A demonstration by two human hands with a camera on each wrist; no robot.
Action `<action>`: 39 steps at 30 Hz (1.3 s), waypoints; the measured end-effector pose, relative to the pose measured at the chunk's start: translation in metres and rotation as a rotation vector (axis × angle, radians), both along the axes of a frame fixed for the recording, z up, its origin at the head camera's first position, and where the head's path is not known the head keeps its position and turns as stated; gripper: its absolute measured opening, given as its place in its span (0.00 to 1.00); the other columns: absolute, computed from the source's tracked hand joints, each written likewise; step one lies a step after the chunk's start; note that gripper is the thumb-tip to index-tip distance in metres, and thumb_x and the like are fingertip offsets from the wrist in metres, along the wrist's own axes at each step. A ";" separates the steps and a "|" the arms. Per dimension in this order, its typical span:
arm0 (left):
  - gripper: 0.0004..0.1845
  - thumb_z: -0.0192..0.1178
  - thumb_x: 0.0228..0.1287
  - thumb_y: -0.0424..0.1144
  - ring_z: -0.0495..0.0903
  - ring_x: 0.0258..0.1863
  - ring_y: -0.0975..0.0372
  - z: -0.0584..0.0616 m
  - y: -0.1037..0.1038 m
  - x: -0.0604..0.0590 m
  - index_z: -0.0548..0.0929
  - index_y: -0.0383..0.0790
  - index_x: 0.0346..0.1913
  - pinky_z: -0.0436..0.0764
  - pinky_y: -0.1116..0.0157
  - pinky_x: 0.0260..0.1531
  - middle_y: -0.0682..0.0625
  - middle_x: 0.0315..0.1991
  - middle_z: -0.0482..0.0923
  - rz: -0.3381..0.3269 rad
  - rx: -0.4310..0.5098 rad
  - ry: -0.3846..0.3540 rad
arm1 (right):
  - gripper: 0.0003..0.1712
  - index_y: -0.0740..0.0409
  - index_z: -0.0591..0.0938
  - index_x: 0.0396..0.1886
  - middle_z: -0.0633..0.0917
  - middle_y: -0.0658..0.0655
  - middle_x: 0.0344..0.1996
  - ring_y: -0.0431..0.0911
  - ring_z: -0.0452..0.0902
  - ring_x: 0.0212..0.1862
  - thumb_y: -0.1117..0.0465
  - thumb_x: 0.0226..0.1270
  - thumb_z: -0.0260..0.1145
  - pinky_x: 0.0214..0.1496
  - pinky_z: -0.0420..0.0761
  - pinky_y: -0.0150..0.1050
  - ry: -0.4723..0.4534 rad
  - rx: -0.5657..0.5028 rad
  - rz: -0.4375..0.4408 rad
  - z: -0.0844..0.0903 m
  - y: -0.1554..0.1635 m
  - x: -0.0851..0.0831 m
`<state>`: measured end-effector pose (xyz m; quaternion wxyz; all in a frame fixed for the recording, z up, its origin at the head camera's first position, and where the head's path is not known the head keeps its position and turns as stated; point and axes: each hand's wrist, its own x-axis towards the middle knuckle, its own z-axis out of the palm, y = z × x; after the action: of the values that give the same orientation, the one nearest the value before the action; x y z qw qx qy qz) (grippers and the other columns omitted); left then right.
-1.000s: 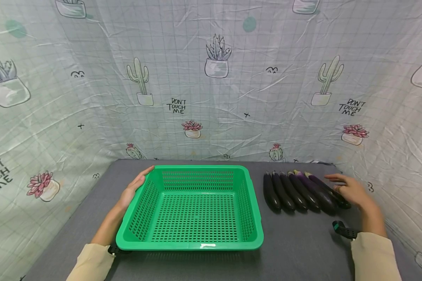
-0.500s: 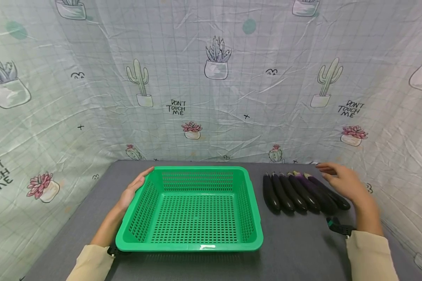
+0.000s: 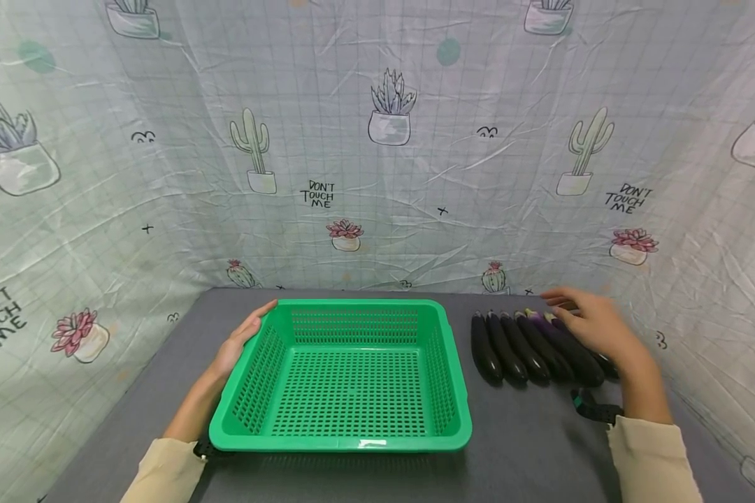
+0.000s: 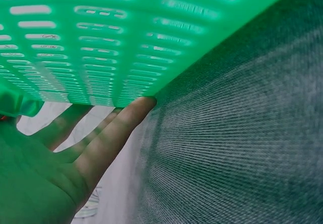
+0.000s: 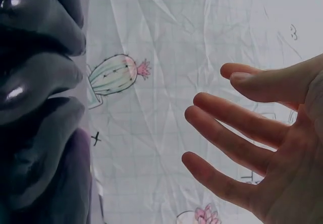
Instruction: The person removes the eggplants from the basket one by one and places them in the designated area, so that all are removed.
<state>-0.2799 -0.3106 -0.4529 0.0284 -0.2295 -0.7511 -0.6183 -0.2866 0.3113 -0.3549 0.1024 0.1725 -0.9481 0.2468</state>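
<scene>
Hovering with its fingers spread and straight, the right hand (image 3: 594,327) hangs over the far ends of the row of eggplants (image 3: 535,342), holding nothing; the right wrist view shows open air between the palm and the dark glossy skins. The left hand (image 3: 239,339) lies flat with straight fingers against the outer left wall of the empty green basket (image 3: 346,440), its fingertips at the base of the wall in the left wrist view. The six or so eggplants lie side by side, touching, on the grey table (image 3: 528,447) just to the right of the basket. Picking one cleanly looks easiest from an outer edge of the row, where the fingers can curl under the middle of the body rather than the tapered tip, since the smooth skins may slip and a nudge could roll the neighbours. Keeping the left palm on the basket should stop it sliding. Readable writing appears only on the backdrop cloth (image 3: 377,105): "DON'T TOUCH ME" (image 3: 317,194), repeated among printed cacti and potted succulents.
</scene>
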 end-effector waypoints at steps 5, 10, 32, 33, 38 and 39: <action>0.29 0.28 0.88 0.42 0.50 0.81 0.54 0.001 0.000 -0.001 0.49 0.28 0.82 0.60 0.82 0.62 0.44 0.82 0.51 0.016 -0.022 0.010 | 0.17 0.63 0.82 0.61 0.87 0.72 0.53 0.69 0.83 0.54 0.67 0.81 0.54 0.51 0.82 0.65 0.069 -0.041 -0.009 0.000 -0.007 0.000; 0.30 0.27 0.88 0.43 0.44 0.81 0.43 0.003 0.000 -0.002 0.49 0.29 0.82 0.60 0.83 0.62 0.33 0.83 0.45 0.028 -0.027 -0.007 | 0.16 0.64 0.84 0.59 0.89 0.70 0.50 0.68 0.84 0.52 0.68 0.81 0.54 0.46 0.82 0.62 0.121 -0.060 0.000 0.002 -0.016 0.001; 0.32 0.27 0.88 0.48 0.36 0.81 0.37 0.008 -0.001 0.000 0.39 0.37 0.84 0.60 0.73 0.71 0.35 0.85 0.33 0.012 -0.040 -0.137 | 0.17 0.60 0.81 0.63 0.88 0.68 0.52 0.65 0.84 0.53 0.64 0.82 0.56 0.55 0.82 0.63 0.045 -0.056 0.041 0.002 -0.031 -0.001; 0.32 0.28 0.88 0.48 0.35 0.82 0.38 0.008 -0.001 0.000 0.39 0.39 0.85 0.57 0.66 0.76 0.36 0.85 0.33 0.019 -0.042 -0.150 | 0.17 0.60 0.81 0.63 0.88 0.68 0.52 0.65 0.84 0.53 0.64 0.82 0.56 0.55 0.82 0.63 0.043 -0.054 0.040 0.002 -0.031 -0.001; 0.32 0.30 0.88 0.49 0.33 0.83 0.38 0.009 0.000 -0.002 0.41 0.41 0.85 0.40 0.34 0.77 0.38 0.85 0.34 0.055 -0.071 -0.159 | 0.17 0.60 0.81 0.63 0.88 0.69 0.52 0.65 0.85 0.52 0.65 0.81 0.58 0.53 0.83 0.62 0.045 -0.049 0.038 0.002 -0.031 0.000; 0.32 0.31 0.88 0.49 0.34 0.83 0.38 0.009 0.000 -0.003 0.42 0.41 0.85 0.39 0.32 0.76 0.38 0.85 0.34 0.058 -0.073 -0.153 | 0.17 0.60 0.81 0.63 0.88 0.69 0.52 0.66 0.85 0.52 0.65 0.81 0.58 0.53 0.83 0.62 0.043 -0.049 0.041 0.002 -0.031 0.000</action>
<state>-0.2825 -0.3104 -0.4441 -0.0195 -0.1605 -0.7796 -0.6051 -0.2867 0.2799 -0.3530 0.1220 0.1945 -0.9355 0.2684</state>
